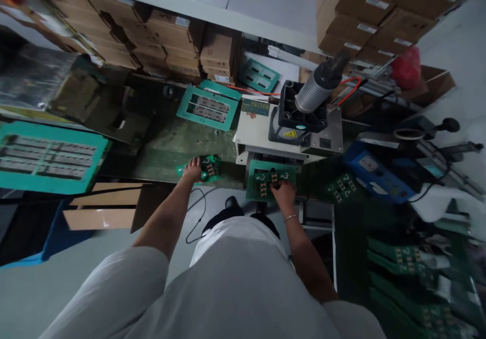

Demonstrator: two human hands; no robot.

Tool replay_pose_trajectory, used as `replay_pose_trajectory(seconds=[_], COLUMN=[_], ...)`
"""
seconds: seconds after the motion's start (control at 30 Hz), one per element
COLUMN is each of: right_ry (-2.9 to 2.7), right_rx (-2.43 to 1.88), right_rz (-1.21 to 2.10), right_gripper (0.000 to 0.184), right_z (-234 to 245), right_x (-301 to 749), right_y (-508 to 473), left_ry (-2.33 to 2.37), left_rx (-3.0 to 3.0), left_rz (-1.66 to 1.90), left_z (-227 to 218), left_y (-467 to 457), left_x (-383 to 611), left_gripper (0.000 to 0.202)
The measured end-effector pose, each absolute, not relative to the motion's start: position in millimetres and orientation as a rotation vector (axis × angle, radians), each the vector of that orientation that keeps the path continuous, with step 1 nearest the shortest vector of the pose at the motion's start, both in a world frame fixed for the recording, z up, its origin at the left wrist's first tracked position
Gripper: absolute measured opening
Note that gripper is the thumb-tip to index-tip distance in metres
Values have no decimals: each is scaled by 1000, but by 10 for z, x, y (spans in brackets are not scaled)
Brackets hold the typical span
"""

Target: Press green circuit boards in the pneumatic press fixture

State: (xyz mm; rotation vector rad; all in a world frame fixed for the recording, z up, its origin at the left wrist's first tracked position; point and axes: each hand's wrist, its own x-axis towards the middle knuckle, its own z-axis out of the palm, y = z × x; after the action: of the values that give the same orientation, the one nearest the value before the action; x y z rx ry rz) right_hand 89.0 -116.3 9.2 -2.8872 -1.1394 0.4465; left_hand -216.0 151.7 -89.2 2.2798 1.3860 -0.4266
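My left hand (193,170) is on the left end of a small group of green circuit boards (211,167) at the bench's front edge. Its fingers curl over a board, though the grip is partly hidden. My right hand (284,193) bends its fingers around the edge of a circuit board (274,178) on a green fixture plate (253,193). Copper-coloured parts and white marks show on the boards. Behind the plate stands a white press machine (255,131) with a black and grey column (309,96) on top.
A green slotted frame (182,110) lies left of the press, and a larger one (96,159) farther left. Loose circuit boards (341,187) lie on the right beside a blue device (374,172). More boards (408,260) are at lower right. Cardboard boxes (170,30) stand behind.
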Motion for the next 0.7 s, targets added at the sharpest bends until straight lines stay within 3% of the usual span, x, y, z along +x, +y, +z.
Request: replay_pose_trajectory(seconds=[0.23,0.4,0.6,0.7], right_ry=[-1252,-1469,-1948,-2076], right_rx=[-2924,-2827,-2463,-2376], right_rz=[510,515,453,491], right_gripper=[44,54,90,96], right_z=[62,58,-39,-130], right_x=[853,1116,1780,1980], right_y=[-985,-1071,-1478,-1631], left_ry=[739,354,301,294], left_rx=[2527,2581,2606,2592], left_rz=[10,-75,-243,-244], left_z=[-622,-470,-467,-471], left_y=[836,450,446,461], left_x=[-1394,-868,-724,-720], left_gripper=[86,98,101,101])
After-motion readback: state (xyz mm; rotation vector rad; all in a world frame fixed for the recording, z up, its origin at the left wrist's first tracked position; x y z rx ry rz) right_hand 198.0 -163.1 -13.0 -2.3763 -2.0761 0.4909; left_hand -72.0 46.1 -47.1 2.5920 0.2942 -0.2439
